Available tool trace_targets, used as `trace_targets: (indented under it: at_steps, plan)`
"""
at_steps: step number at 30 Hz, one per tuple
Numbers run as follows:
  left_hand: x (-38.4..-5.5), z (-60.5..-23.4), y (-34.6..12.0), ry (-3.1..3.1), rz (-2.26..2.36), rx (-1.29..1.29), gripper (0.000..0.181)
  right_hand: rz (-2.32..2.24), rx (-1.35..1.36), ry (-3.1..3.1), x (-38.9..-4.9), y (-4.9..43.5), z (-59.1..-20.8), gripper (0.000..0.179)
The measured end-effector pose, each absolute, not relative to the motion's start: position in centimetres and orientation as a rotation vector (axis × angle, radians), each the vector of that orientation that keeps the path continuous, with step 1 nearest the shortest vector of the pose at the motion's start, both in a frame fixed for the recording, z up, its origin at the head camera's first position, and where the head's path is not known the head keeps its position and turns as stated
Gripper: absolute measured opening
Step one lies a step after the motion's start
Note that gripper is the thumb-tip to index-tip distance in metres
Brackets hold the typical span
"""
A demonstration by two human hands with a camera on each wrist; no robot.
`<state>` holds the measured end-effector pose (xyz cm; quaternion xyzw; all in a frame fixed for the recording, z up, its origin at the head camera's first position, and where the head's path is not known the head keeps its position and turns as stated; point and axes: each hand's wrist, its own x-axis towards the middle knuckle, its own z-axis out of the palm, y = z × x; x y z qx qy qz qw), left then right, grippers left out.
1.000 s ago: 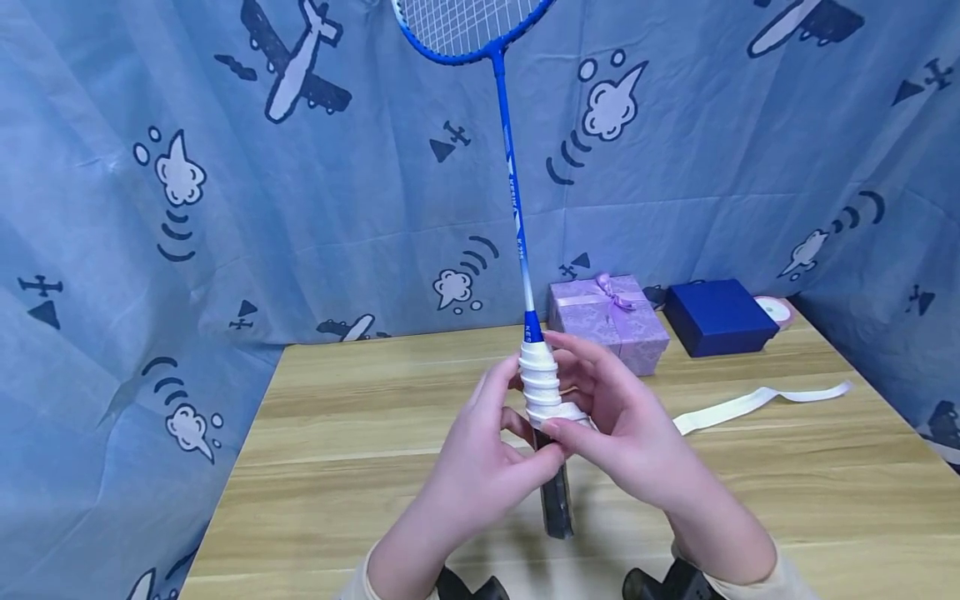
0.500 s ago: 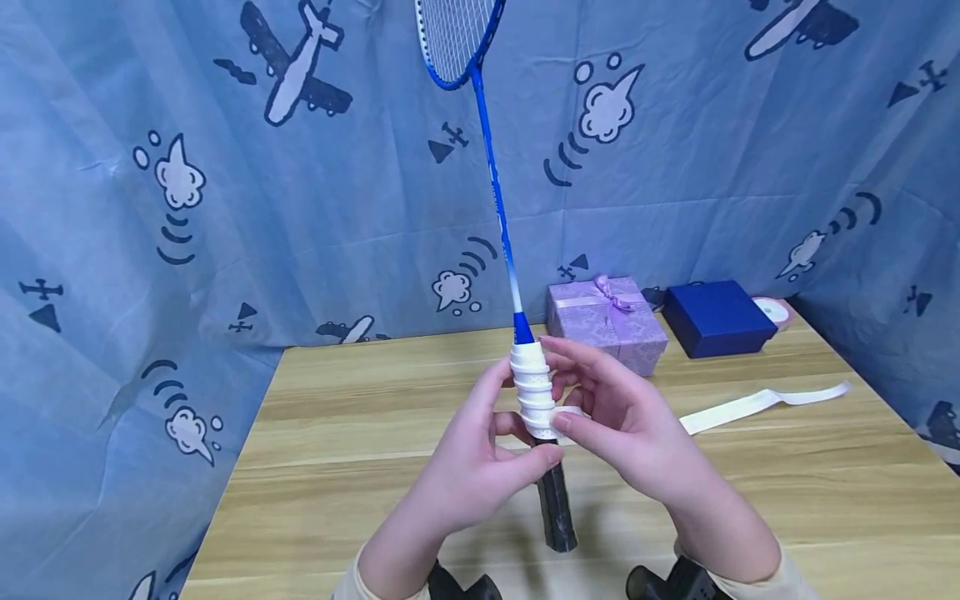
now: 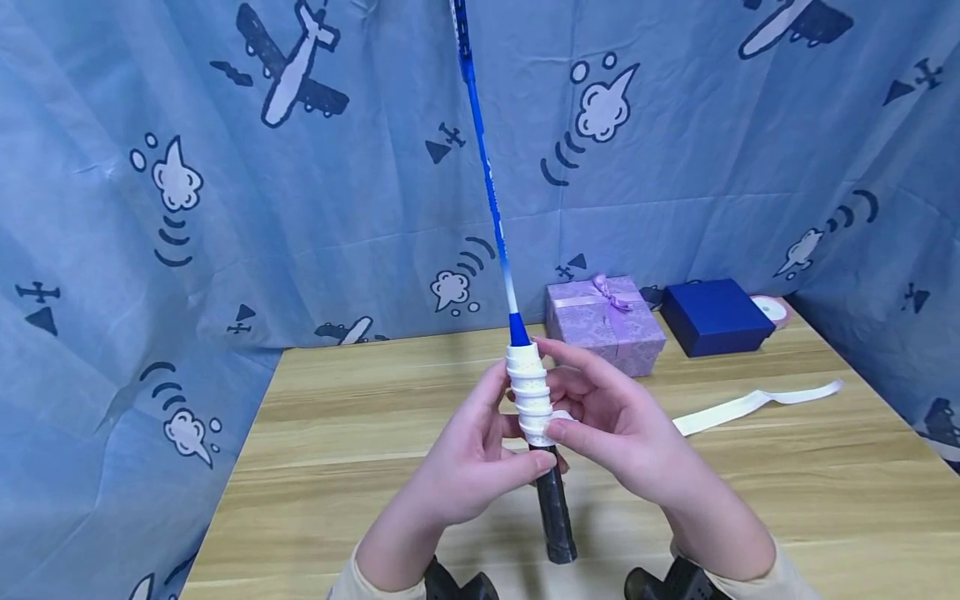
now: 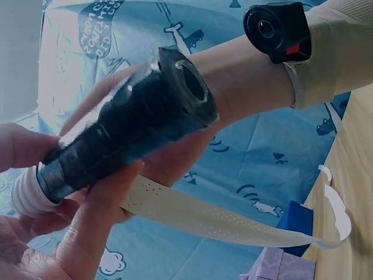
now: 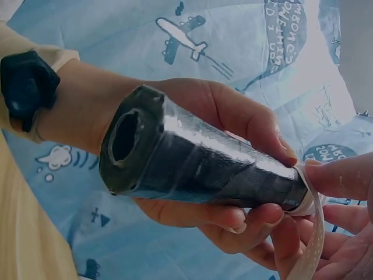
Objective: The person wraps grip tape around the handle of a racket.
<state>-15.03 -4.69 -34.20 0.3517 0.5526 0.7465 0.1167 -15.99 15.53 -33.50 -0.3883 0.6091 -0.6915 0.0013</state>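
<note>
A blue badminton racket stands almost upright between both hands, its head nearly edge-on and cut off at the top. White perforated grip tape is wound in ridged turns round the upper handle. Below the turns the black handle is bare, its hollow octagonal butt facing the wrist cameras. My left hand holds the handle at the lower turns, thumb in front. Beside it, my right hand pinches the tape where it leaves the handle. From there a loose perforated tape tail hangs away in the left wrist view.
The tape's far end trails over the wooden table to the right. Behind it stand a purple gift box with a bow, a dark blue box and a pink-and-white roll. A blue patterned curtain hangs behind.
The racket has turned about its shaft, its head going from face-on to nearly edge-on. Its upper part leans further left, and the taped section sits slightly lower. Both hands stay at the handle.
</note>
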Motion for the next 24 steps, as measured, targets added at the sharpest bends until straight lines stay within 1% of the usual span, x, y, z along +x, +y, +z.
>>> trace_targets:
  at_steps: [4, 10, 13, 17, 20, 24]
  plan:
    - [-15.2, -34.3, -4.6, 1.57, 2.181, 1.072, 0.082, -2.199, -1.315, 1.843, -16.1, 15.4, -33.6, 0.07]
    - [-15.2, -34.3, -4.7, 1.603, 2.155, 1.088, 0.084, -2.219, -1.322, 1.824, -16.1, 15.2, -33.8, 0.069]
    - [-14.9, -34.1, -4.8, 1.759, 2.098, 1.017, 0.082, -2.24, -1.32, 1.831, -16.0, 15.1, -33.7, 0.07]
    - [-14.3, -33.6, -4.5, 2.096, 1.98, 0.845, 0.08, -2.276, -1.293, 1.879, -16.0, 14.9, -33.6, 0.071]
    - [-13.8, -33.4, -4.2, 2.323, 1.903, 0.747, 0.082, -2.296, -1.229, 1.956, -16.0, 14.7, -33.5, 0.072]
    - [-13.5, -33.3, -4.0, 2.434, 1.856, 0.705, 0.081, -2.272, -1.09, 2.076, -15.9, 14.6, -33.3, 0.074]
